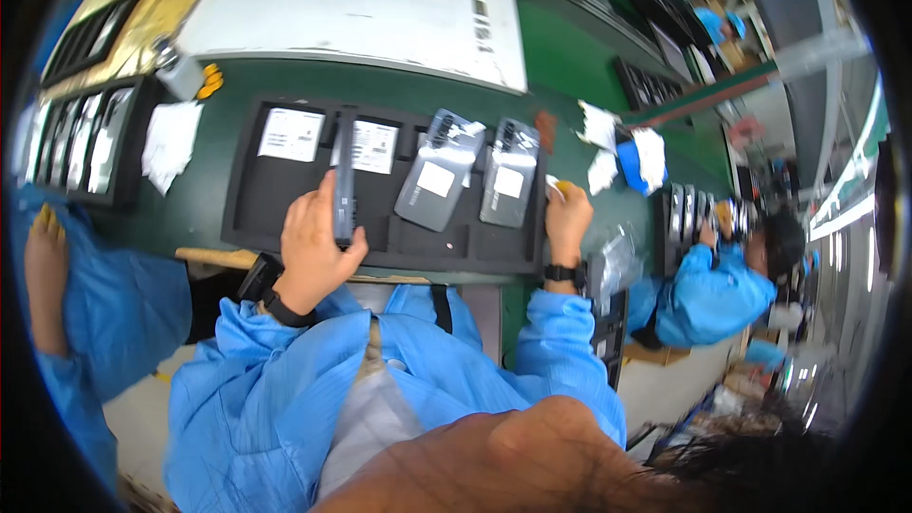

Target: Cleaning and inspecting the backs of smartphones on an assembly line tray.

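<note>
Head view shows the dark phone (345, 176) stood on its edge in your left hand (313, 252), your fingers wrapped around its lower end so that the slim side faces up, just above the near compartments of the black foam tray (249, 214). Your right hand (567, 218) rests at the tray's right end, loosely curled, a yellow fingertip cover (564, 188) showing at its top; whether it grips anything you cannot tell from here. Between your hands, two grey phones (439, 169) (510, 173) lie tilted in the tray, each with a white sticker on its back. Just beyond your left hand, two white labelled cards (291, 134) sit in the far compartments. Past your right hand lie white wipes (598, 123) and a blue cloth (630, 163) on the green bench (560, 57). To your right a co-worker (712, 290) in a blue coat handles more phones.
</note>
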### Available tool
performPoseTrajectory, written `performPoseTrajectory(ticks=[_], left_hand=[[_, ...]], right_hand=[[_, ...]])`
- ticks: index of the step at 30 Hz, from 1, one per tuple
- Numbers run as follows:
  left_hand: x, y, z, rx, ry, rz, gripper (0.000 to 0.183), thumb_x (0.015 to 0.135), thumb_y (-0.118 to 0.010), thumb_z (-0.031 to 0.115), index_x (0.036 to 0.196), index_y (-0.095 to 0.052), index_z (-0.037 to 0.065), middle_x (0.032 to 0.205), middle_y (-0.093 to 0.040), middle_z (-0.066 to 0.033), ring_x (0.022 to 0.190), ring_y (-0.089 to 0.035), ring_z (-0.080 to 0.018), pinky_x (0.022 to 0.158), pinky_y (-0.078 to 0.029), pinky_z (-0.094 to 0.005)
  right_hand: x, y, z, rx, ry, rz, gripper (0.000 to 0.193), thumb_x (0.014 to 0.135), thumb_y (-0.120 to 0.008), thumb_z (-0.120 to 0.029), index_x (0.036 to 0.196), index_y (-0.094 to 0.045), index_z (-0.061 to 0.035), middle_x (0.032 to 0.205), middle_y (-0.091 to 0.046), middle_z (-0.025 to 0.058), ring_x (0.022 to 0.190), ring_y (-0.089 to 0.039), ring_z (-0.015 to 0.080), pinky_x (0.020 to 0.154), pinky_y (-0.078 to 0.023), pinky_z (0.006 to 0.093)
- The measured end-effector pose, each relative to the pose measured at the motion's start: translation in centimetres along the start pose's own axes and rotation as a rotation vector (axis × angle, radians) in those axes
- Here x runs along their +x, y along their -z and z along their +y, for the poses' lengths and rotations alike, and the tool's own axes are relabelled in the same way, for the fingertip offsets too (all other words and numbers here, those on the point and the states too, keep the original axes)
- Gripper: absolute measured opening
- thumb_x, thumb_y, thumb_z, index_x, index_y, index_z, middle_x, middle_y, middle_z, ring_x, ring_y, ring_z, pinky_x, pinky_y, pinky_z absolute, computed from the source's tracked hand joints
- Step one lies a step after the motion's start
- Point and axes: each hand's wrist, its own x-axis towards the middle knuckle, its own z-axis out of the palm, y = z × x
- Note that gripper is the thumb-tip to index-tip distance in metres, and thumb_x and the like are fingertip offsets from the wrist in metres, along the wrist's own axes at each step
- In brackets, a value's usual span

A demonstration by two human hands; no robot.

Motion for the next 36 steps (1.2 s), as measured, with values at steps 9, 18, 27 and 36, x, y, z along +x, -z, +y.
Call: performPoseTrajectory(ticks=[9,18,27,36], left_hand=[[0.8,0.0,0.1,0.029,-0.048,0.026,0.073,0.072,-0.075,0.022,0.135,-0.050,-0.006,0.103,-0.060,-0.0171,0.101,-0.057,-0.0336,0.092,-0.047,-0.0418],[0.7,0.0,-0.6,-0.004,-0.051,0.025,0.074,0.067,-0.078,0.024,0.129,-0.052,-0.007,0.097,-0.058,-0.0178,0.094,-0.058,-0.0351,0.086,-0.047,-0.0433],[-0.5,-0.5,-0.7,-0.018,-0.029,-0.018,0.089,0.061,-0.083,0.032,0.134,-0.049,-0.007,0.098,-0.060,-0.0134,0.096,-0.057,-0.0296,0.090,-0.044,-0.0404],[-0.5,-1.5,-1.1,0.032,-0.081,-0.071,0.059,0.071,-0.076,0.039,0.109,-0.063,-0.003,0.092,-0.061,-0.0103,0.094,-0.055,-0.0265,0.085,-0.042,-0.0389]], right_hand=[[0.5,3.9,-9.1,0.580,0.149,0.105,0.017,0.088,-0.070,-0.002,0.104,-0.073,-0.0003,0.085,-0.064,0.0042,0.071,-0.056,0.0092,0.060,-0.044,0.0246],[-3.1,2.1,-25.5,0.792,0.646,-0.333,0.019,0.081,-0.075,0.001,0.100,-0.073,-0.0009,0.092,-0.066,0.0127,0.074,-0.066,0.0232,0.062,-0.051,0.0307],[4.6,-3.1,-41.1,0.804,0.926,-0.337,0.013,0.086,-0.070,-0.003,0.098,-0.073,-0.0033,0.085,-0.063,0.0141,0.071,-0.063,0.0298,0.063,-0.049,0.0361],[6.4,-13.2,-55.3,0.613,1.044,-0.113,0.014,0.087,-0.066,-0.017,0.096,-0.075,-0.0122,0.088,-0.065,0.0107,0.079,-0.066,0.0327,0.070,-0.052,0.0425]])
